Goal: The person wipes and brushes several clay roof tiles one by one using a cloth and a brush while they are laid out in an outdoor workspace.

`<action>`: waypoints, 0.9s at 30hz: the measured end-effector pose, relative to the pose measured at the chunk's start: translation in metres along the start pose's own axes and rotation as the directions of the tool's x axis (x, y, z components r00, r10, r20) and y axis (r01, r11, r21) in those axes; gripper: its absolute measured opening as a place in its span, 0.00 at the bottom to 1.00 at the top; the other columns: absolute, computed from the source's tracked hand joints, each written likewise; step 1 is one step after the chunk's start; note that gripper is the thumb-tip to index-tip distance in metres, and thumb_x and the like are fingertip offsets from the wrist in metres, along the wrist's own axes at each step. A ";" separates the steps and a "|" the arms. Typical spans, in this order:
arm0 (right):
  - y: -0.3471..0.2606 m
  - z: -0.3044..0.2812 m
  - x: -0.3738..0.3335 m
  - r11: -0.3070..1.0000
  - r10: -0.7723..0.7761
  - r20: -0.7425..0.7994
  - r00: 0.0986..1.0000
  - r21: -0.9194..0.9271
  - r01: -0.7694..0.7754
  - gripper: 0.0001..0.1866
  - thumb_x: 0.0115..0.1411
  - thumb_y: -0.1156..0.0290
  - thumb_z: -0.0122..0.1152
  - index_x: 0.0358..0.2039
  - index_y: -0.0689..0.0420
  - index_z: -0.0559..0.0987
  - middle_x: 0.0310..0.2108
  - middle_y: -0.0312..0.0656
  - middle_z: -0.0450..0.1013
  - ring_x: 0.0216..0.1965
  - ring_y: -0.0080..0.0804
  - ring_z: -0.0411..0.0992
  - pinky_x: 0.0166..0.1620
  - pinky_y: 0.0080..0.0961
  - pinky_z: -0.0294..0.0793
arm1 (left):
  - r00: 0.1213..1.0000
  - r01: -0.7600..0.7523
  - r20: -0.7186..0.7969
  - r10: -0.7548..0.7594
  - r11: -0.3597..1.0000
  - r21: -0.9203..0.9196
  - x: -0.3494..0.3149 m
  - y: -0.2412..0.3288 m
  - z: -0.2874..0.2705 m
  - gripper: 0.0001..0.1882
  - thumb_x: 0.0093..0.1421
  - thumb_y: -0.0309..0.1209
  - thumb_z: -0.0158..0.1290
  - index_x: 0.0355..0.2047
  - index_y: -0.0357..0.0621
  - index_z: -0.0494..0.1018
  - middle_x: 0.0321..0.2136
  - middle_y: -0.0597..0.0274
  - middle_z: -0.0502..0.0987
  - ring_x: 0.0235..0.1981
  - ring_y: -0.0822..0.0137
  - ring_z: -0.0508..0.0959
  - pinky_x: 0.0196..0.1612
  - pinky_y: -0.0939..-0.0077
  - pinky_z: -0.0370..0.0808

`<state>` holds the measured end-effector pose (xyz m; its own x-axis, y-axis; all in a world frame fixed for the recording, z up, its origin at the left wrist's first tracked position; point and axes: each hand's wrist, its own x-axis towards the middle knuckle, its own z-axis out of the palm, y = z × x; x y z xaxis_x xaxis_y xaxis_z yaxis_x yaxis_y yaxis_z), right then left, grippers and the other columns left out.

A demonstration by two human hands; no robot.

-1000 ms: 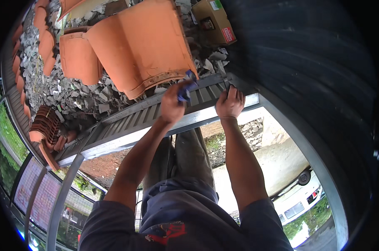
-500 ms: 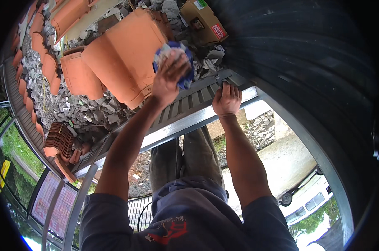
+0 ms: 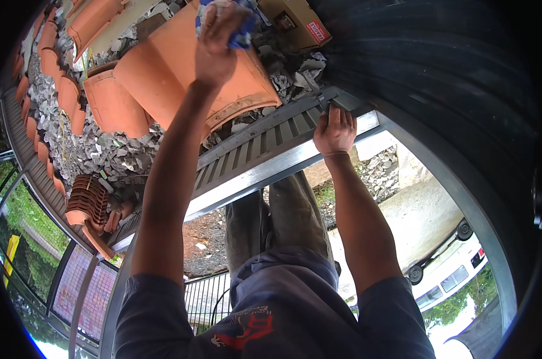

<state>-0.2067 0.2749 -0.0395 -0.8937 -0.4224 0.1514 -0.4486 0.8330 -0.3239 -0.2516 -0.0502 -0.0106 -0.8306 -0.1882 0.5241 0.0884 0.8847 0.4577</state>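
Note:
My left hand [image 3: 219, 51] presses a crumpled blue and white cloth [image 3: 242, 35] against the upper part of a large curved terracotta roof tile [image 3: 181, 78]. The hand lies flat with part of the cloth under its palm and fingers. Farther right and nearer to me, my right hand [image 3: 335, 133] is closed over the slatted metal ledge [image 3: 265, 136] by its right end. A thin grey metal piece [image 3: 311, 82] lies just beyond its fingertips; whether the fingers touch it I cannot tell.
Grey rubble [image 3: 124, 152] surrounds the tiles. A cardboard box [image 3: 295, 27] stands at the far right, beside a dark corrugated sheet [image 3: 426, 78]. Stacked small tiles [image 3: 86, 197] sit at the left. Beneath the silver beam [image 3: 283, 158], a white vehicle [image 3: 447, 278] shows on the ground below.
My left hand and the cloth have moved away from me and to the left, up the tile, uncovering its lower right edge. My right hand stays on the ledge while the view has shifted slightly.

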 end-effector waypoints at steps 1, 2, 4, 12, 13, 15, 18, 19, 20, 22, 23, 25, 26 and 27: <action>-0.003 0.000 0.002 1.000 -0.014 -0.022 1.000 0.009 0.015 0.13 0.55 0.73 0.59 0.42 0.57 0.76 0.31 0.43 0.76 0.34 0.47 0.74 0.42 0.44 0.72 | 0.993 0.033 0.114 -0.033 0.999 0.004 -0.028 0.001 0.004 0.24 0.62 0.19 0.53 0.59 0.46 0.77 0.58 0.52 0.79 0.66 0.46 0.71 0.72 0.57 0.64; -0.003 -0.001 0.002 1.000 -0.010 -0.006 1.000 0.008 0.011 0.13 0.55 0.72 0.59 0.42 0.57 0.76 0.33 0.43 0.76 0.35 0.47 0.75 0.42 0.44 0.72 | 0.987 0.045 0.162 -0.016 0.983 -0.178 -0.047 -0.001 0.007 0.24 0.60 0.22 0.59 0.58 0.49 0.78 0.63 0.48 0.73 0.69 0.42 0.66 0.74 0.54 0.58; 0.005 -0.002 -0.002 1.000 -0.010 -0.005 1.000 -0.013 0.010 0.13 0.55 0.72 0.59 0.43 0.57 0.76 0.33 0.44 0.76 0.36 0.47 0.75 0.43 0.45 0.72 | 0.905 0.378 0.334 -0.262 0.855 -0.355 -0.101 0.042 0.005 0.27 0.61 0.24 0.59 0.62 0.53 0.76 0.67 0.47 0.69 0.72 0.40 0.60 0.76 0.52 0.53; 0.001 0.000 -0.003 1.000 -0.014 0.013 1.000 0.003 0.014 0.15 0.58 0.72 0.59 0.46 0.59 0.76 0.35 0.48 0.78 0.37 0.52 0.76 0.44 0.47 0.73 | 0.798 0.341 0.397 -0.453 0.883 0.322 -0.208 0.089 -0.069 0.21 0.57 0.19 0.53 0.51 0.48 0.80 0.54 0.55 0.80 0.60 0.51 0.76 0.62 0.48 0.69; 0.002 -0.004 -0.005 1.000 -0.004 0.042 0.999 0.009 0.004 0.16 0.60 0.72 0.58 0.49 0.60 0.76 0.37 0.52 0.79 0.38 0.55 0.77 0.45 0.48 0.74 | 0.744 0.384 0.413 -0.525 0.842 0.379 -0.199 0.089 -0.088 0.19 0.56 0.19 0.54 0.48 0.47 0.80 0.51 0.57 0.82 0.55 0.51 0.79 0.57 0.48 0.72; 0.003 -0.005 -0.004 1.000 -0.012 0.036 0.999 0.023 0.011 0.16 0.60 0.72 0.58 0.49 0.60 0.76 0.36 0.52 0.79 0.38 0.55 0.77 0.45 0.48 0.74 | 0.734 0.388 0.371 -0.569 0.799 0.459 -0.184 0.082 -0.122 0.18 0.56 0.20 0.55 0.46 0.47 0.80 0.47 0.57 0.84 0.49 0.51 0.81 0.52 0.50 0.73; 0.006 -0.003 -0.006 1.000 0.002 0.031 1.000 0.019 -0.002 0.17 0.59 0.73 0.58 0.49 0.61 0.76 0.36 0.52 0.79 0.38 0.55 0.77 0.45 0.49 0.74 | 0.860 0.397 0.103 -0.499 0.784 0.478 -0.159 0.050 -0.157 0.22 0.54 0.18 0.55 0.50 0.45 0.79 0.46 0.53 0.84 0.50 0.51 0.81 0.52 0.53 0.74; 0.006 -0.003 -0.006 1.000 0.003 0.030 1.000 0.009 -0.004 0.16 0.59 0.73 0.58 0.48 0.60 0.76 0.36 0.52 0.79 0.37 0.55 0.77 0.45 0.49 0.74 | 0.905 0.355 0.035 -0.424 0.798 0.488 -0.145 0.038 -0.162 0.24 0.53 0.17 0.55 0.51 0.45 0.78 0.48 0.52 0.83 0.51 0.50 0.80 0.53 0.54 0.74; 0.005 -0.003 -0.006 1.000 0.004 0.029 1.000 0.000 -0.004 0.16 0.59 0.73 0.58 0.48 0.60 0.76 0.36 0.52 0.79 0.37 0.54 0.77 0.45 0.49 0.74 | 0.934 0.306 0.002 -0.357 0.801 0.514 -0.135 0.025 -0.163 0.26 0.53 0.16 0.54 0.53 0.45 0.78 0.51 0.50 0.81 0.54 0.49 0.79 0.57 0.54 0.73; 0.005 0.000 -0.005 1.000 0.002 0.027 1.000 0.006 -0.002 0.15 0.59 0.73 0.59 0.46 0.60 0.76 0.35 0.51 0.78 0.37 0.54 0.77 0.45 0.48 0.74 | 0.958 0.256 -0.030 -0.286 0.801 0.541 -0.112 0.000 -0.148 0.28 0.52 0.16 0.54 0.55 0.45 0.77 0.54 0.49 0.80 0.57 0.49 0.77 0.60 0.54 0.72; 0.006 0.001 -0.006 1.000 0.000 0.030 1.000 0.006 -0.001 0.14 0.59 0.73 0.59 0.45 0.60 0.76 0.35 0.51 0.78 0.37 0.54 0.77 0.45 0.48 0.74 | 0.972 0.208 -0.008 -0.236 0.838 0.504 -0.100 -0.013 -0.137 0.29 0.52 0.16 0.53 0.56 0.45 0.77 0.57 0.49 0.77 0.60 0.48 0.75 0.65 0.53 0.68; 0.002 0.002 -0.003 1.000 0.000 0.026 1.000 0.020 0.000 0.13 0.58 0.73 0.59 0.44 0.59 0.76 0.35 0.51 0.78 0.37 0.54 0.77 0.45 0.48 0.74 | 0.982 0.158 0.015 -0.188 0.862 0.481 -0.092 -0.034 -0.121 0.30 0.52 0.16 0.52 0.57 0.45 0.76 0.60 0.48 0.75 0.63 0.48 0.73 0.69 0.52 0.65; -0.002 0.002 -0.001 1.000 0.000 0.017 1.000 0.031 -0.001 0.12 0.58 0.72 0.60 0.43 0.59 0.76 0.35 0.50 0.78 0.37 0.53 0.77 0.45 0.48 0.74 | 0.979 0.079 0.121 -0.165 0.850 0.521 -0.092 -0.045 -0.115 0.29 0.52 0.16 0.52 0.57 0.45 0.76 0.61 0.49 0.75 0.64 0.48 0.72 0.70 0.51 0.63; -0.001 0.001 -0.005 1.000 0.001 0.019 1.000 0.030 -0.001 0.12 0.58 0.72 0.60 0.43 0.59 0.76 0.35 0.50 0.78 0.37 0.53 0.77 0.45 0.48 0.74 | 0.963 0.002 0.226 -0.147 0.842 0.540 -0.098 -0.049 -0.108 0.29 0.52 0.16 0.52 0.56 0.44 0.76 0.61 0.50 0.74 0.65 0.48 0.71 0.72 0.49 0.61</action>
<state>-0.2018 0.2754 -0.0406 -0.8936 -0.4288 0.1331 -0.4470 0.8224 -0.3519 -0.1153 -0.1215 -0.0067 -0.9371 -0.2149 0.2752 -0.2239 0.9746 -0.0015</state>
